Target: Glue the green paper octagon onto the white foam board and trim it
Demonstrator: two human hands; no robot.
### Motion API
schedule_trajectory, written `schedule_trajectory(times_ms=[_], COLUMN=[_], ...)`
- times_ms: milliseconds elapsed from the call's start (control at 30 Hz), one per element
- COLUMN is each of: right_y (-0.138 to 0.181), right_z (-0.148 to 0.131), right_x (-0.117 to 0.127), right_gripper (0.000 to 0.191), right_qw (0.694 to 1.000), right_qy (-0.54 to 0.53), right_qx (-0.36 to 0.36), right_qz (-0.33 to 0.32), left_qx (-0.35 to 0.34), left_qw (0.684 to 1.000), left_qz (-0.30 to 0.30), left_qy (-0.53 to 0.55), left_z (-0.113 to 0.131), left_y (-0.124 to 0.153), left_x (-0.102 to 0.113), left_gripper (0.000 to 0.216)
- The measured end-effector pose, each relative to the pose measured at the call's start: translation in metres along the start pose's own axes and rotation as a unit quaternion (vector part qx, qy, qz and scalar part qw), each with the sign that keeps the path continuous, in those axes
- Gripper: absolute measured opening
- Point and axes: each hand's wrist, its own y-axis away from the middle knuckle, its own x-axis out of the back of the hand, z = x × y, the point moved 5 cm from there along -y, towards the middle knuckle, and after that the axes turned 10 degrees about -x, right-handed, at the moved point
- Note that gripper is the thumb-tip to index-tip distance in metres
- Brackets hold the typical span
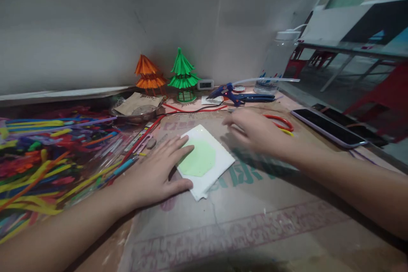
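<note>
We look down on a table (255, 221) set against a grey wall, its top covered by a worn sheet printed with faded red and green characters. Along its left side spreads a heap of pipe cleaners (47, 157) in yellow, blue, red, purple and green, some of them in clear wrapping.

Two bare forearms reach in from the lower corners. The left hand (153, 170) lies palm down and flat, fingers straight and together, pressing on the near-left part of a white square sheet (219, 159); it grips nothing. The right hand (255, 131) is blurred, palm down just above the table beyond the sheet's far corner. Its fingers are loosely extended, and we can make out nothing in its hold.

The white sheet lies at the middle of the table, turned corner-on to us, with one near corner a little crumpled. A pale green hexagon (200, 159) sits at its centre, and the left fingertips overlap the hexagon's edge.

At the far right stands a clear plastic bottle (276, 63) with a white cap. A dark phone (328, 127) lies face up near the right edge. A blue glue gun (236, 93) rests by the wall. Left of it stand a green folded-paper pavilion (182, 74) and an orange folded-paper pavilion (148, 74). Red loop handles (280, 121) lie just beyond the right hand. A small white clock (205, 84) stands against the wall.
</note>
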Motion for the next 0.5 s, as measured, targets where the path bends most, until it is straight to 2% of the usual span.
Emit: schedule_trajectory(times_ms=[100, 167, 267, 367, 433, 500], right_y=[-0.013, -0.015, -0.013, -0.010, -0.008, -0.007], right_z=[0.039, 0.052, 0.053, 0.048, 0.053, 0.060], right_x=[0.009, 0.008, -0.005, -0.023, -0.033, -0.039], right_gripper=[0.025, 0.029, 0.036, 0.035, 0.036, 0.038], right_qw=[0.989, 0.983, 0.989, 0.990, 0.987, 0.986], right_qy=[0.048, 0.058, 0.087, 0.132, 0.153, 0.158], right_qx=[-0.134, -0.168, -0.116, -0.040, -0.041, -0.049], right_qz=[-0.037, -0.049, -0.036, -0.018, -0.009, 0.004], left_qx=[-0.010, -0.015, -0.019, -0.035, -0.029, -0.001], left_qw=[1.000, 1.000, 1.000, 0.998, 0.995, 0.995], left_qz=[0.011, 0.012, 0.006, 0.044, 0.092, 0.093], left_qy=[0.010, 0.020, 0.024, 0.011, -0.003, -0.032], left_z=[0.001, 0.005, 0.013, 0.017, 0.012, 0.000], left_y=[0.001, 0.001, -0.001, -0.006, -0.008, -0.008], left_x=[0.002, 0.004, 0.007, 0.015, 0.025, 0.036], left_gripper=[0.073, 0.068, 0.060, 0.046, 0.033, 0.029])
